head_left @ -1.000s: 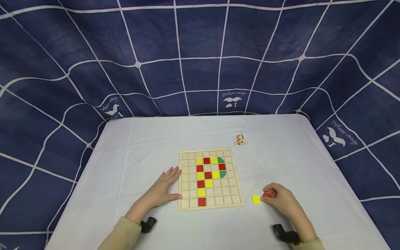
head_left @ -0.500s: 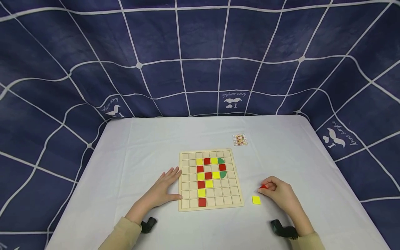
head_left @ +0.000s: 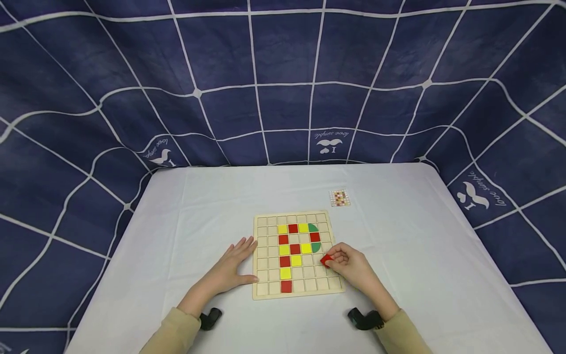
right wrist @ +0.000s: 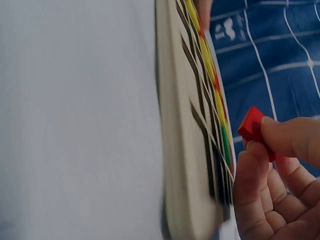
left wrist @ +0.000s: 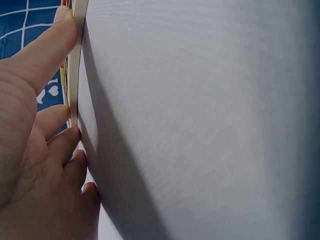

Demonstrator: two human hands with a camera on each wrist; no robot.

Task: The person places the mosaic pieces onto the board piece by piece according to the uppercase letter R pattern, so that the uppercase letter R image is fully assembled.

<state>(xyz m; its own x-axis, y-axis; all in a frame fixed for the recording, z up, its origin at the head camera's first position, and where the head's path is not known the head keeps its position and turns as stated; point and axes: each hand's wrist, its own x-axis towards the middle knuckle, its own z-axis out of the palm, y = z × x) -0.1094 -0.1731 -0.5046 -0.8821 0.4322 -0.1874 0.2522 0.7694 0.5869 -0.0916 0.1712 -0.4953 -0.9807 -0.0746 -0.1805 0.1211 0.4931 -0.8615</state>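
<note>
A square wooden grid board [head_left: 311, 285] lies on the table, holding red and yellow square tiles and two green quarter-round tiles. At its left edge rests my left hand [head_left: 227, 268], fingers spread, thumb and fingertips touching the frame. In the left wrist view the thumb [left wrist: 47, 50] lies against the board's edge [left wrist: 75, 65]. My right hand [head_left: 353, 268] pinches a red square tile [head_left: 326, 260] over the board's right side. The right wrist view shows this red tile [right wrist: 252, 125] tilted between thumb and fingers, apart from the board.
A small printed pattern card [head_left: 339, 197] lies on the white tablecloth [head_left: 212, 196] beyond the board's top right corner. A blue curtain with white lines [head_left: 283, 113] encloses the table's back and sides. Black wrist-camera mounts [head_left: 365, 319] sit under both forearms.
My right hand has carried the red tile leftward from the table to above the board. The loose yellow tile is now hidden by my right hand or forearm. The left hand stays put.
</note>
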